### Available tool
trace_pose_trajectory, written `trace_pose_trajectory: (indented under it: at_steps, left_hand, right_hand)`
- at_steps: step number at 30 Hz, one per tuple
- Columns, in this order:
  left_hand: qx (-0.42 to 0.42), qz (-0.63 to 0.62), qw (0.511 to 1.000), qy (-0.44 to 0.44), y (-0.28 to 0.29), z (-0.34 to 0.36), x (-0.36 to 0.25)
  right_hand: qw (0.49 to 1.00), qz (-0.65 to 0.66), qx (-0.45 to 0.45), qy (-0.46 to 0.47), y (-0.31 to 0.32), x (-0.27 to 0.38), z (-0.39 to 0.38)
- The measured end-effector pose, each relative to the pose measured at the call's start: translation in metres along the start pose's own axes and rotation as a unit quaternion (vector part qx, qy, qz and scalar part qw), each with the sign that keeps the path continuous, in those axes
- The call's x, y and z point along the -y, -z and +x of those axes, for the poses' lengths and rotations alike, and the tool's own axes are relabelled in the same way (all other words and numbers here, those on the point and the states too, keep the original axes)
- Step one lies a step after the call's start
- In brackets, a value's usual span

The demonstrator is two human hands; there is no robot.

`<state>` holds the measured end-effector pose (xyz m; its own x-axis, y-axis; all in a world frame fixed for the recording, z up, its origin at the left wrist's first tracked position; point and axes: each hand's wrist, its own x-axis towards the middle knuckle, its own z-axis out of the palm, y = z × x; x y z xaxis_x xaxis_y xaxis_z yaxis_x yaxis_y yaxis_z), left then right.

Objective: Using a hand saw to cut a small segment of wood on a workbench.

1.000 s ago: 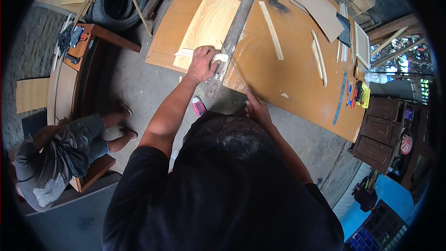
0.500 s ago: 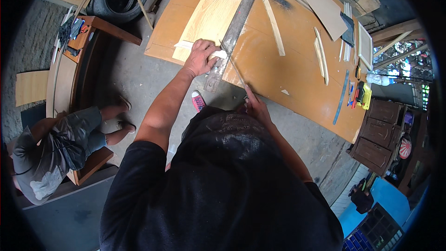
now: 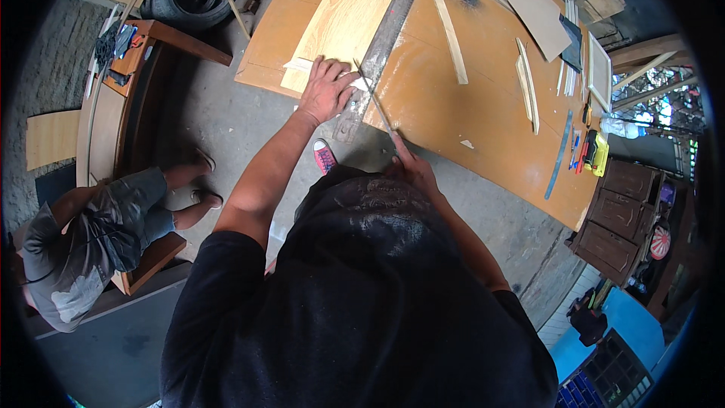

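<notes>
Wood strip (image 3: 298, 64) is resting with one end on the grey bar (image 3: 396, 19); left hand (image 3: 325, 92) is gripping it beside the bar; right hand (image 3: 414, 169), right of the bar, is grasping a thin blade (image 3: 381, 111), cutting apparently unfinished.

Short-sleeved left arm (image 3: 273, 160) extended forward, bare left hand (image 3: 325, 92) palm down. Bare right hand (image 3: 416, 171) curled closed, near waist (image 3: 381, 196).

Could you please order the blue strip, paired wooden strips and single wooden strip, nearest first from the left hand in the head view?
1. Single wooden strip, right of the left hand.
2. Paired wooden strips, farther right.
3. Blue strip, rightmost of these.
</notes>
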<state>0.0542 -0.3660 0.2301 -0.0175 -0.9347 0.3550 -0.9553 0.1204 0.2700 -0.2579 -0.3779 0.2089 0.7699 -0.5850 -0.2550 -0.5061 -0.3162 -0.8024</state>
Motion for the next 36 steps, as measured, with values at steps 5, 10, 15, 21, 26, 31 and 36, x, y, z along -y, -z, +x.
trace_pose_trajectory:
  at_steps: [5, 10, 15, 21, 26, 31, 36]
  left_hand:
    - [-0.012, -0.088, 0.995, 0.053, -0.010, -0.007, 0.003]
    - [-0.004, -0.107, 0.993, 0.050, -0.010, -0.007, 0.005]
    - [-0.004, -0.093, 0.995, 0.043, -0.011, -0.008, 0.006]
    - [0.002, -0.085, 0.995, 0.044, -0.012, -0.008, 0.007]
    - [0.001, -0.089, 0.995, 0.044, -0.013, -0.009, 0.007]
    - [-0.007, -0.092, 0.995, 0.041, -0.013, -0.010, 0.007]
    - [-0.005, -0.087, 0.995, 0.044, -0.013, -0.010, 0.006]
  right_hand:
    - [1.000, 0.002, 0.006, -0.011, 0.001, 0.005, -0.001]
    - [0.999, 0.031, -0.023, 0.003, 0.002, 0.008, -0.002]
    - [1.000, 0.020, -0.017, 0.017, 0.004, 0.008, -0.003]
    - [0.998, 0.008, -0.036, 0.051, 0.004, 0.008, -0.007]
    - [0.997, 0.007, -0.045, 0.067, 0.004, 0.005, -0.008]
    - [0.995, -0.027, -0.064, 0.066, 0.008, 0.011, -0.011]
    - [0.996, -0.049, -0.049, 0.055, 0.009, 0.008, -0.010]
